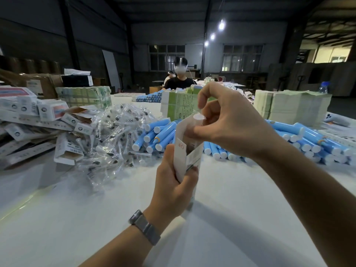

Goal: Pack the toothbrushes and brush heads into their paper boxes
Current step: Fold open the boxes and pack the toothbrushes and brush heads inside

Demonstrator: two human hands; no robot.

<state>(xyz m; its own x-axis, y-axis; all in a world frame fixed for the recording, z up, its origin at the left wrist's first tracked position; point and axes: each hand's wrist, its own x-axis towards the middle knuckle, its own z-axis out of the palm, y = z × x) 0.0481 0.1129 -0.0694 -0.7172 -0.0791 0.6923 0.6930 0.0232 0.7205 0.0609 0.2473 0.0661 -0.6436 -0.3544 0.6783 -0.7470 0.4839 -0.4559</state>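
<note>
- Left hand [174,186] gripped the lower part of an upright white paper box [187,151], fingers curled round it; the box's bottom end was hidden behind the hand and blurred.
- Right hand [229,126] pinched something at the open top of the box — a round white end [199,118] showed there; whether it was a toothbrush base could not be told, the rest sat hidden inside the box.
- Print on the box was too small to read; a reddish mark sat on its flap.
- Blue toothbrushes [154,133] lay piled on the white table [77,218] behind the box; more of them [317,141] were partly hidden by the right forearm.
- Brush heads in clear wrappers [113,132] were heaped to the left — single pieces were hard to make out.
- White boxes [34,112] were stacked at far left, cut off by the frame edge, labels unreadable.
- A green-and-white carton [178,106] carried dense text, not legible.
- Flat carton stacks [289,106] sat at right.
- A person [180,79] sat across the table, lower body hidden.
- A watch [144,226] was on the left wrist.
</note>
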